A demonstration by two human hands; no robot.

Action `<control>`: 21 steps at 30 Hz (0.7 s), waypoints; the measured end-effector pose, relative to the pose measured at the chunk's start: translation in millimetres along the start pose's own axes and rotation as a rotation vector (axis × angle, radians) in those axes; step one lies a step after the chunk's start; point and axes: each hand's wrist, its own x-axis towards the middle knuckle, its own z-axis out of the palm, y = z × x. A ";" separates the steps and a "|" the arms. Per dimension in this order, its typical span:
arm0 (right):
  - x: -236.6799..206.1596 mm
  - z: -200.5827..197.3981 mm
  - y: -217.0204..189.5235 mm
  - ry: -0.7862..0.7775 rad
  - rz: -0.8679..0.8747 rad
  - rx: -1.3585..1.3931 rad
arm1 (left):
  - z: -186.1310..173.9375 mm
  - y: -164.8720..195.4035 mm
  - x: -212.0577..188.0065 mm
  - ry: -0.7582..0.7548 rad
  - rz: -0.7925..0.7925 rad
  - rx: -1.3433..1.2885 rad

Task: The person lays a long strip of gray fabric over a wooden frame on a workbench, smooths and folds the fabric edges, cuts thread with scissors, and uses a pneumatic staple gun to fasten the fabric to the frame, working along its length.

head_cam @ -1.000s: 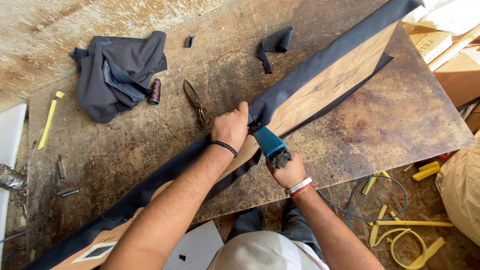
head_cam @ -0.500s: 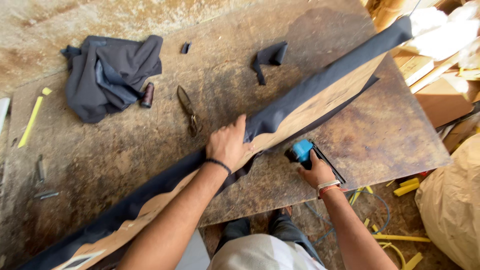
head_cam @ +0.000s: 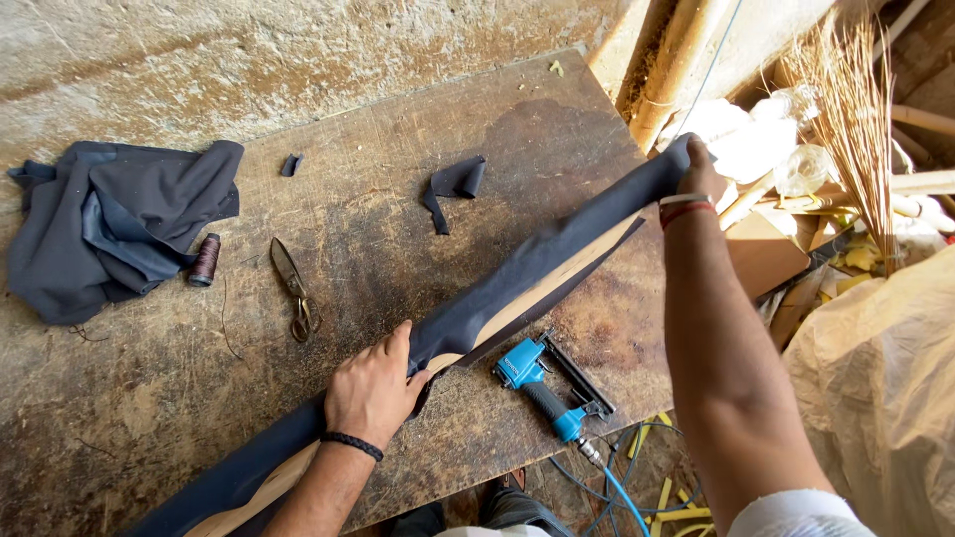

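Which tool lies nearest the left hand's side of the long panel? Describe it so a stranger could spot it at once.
On the worn wooden worktable, find the long board wrapped in dark fabric running diagonally. Just below its middle, near the table's front edge, lies the staple gun. Its bright blue body and trailing hose set it apart from the dull metal scissors.

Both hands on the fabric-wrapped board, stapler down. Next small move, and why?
Probably pull the dark fabric taut along the board with the right hand, which grips the far end, while the left hand pins it near the middle. The fabric's loose edge hangs off the bare wood between them, and the blue stapler lies free on the table close by.
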 end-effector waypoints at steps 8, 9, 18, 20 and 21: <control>10.2 -17.5 6.0 -0.094 0.056 0.472 | 1.0 8.5 -3.6 -0.073 -0.074 0.007; 12.5 -22.3 15.5 -0.158 0.082 0.535 | 1.5 9.7 -4.5 -0.060 -0.071 -0.003; -30.7 -22.7 -1.3 -0.070 -0.708 -0.091 | 12.9 1.9 -10.0 0.100 0.013 -0.156; -107.4 -13.1 25.3 -0.569 -0.567 -0.139 | 15.3 -1.4 -9.4 0.186 0.066 -0.186; -155.9 -15.0 45.3 -0.840 -0.482 -0.278 | 16.7 -4.8 -11.7 0.280 0.116 -0.214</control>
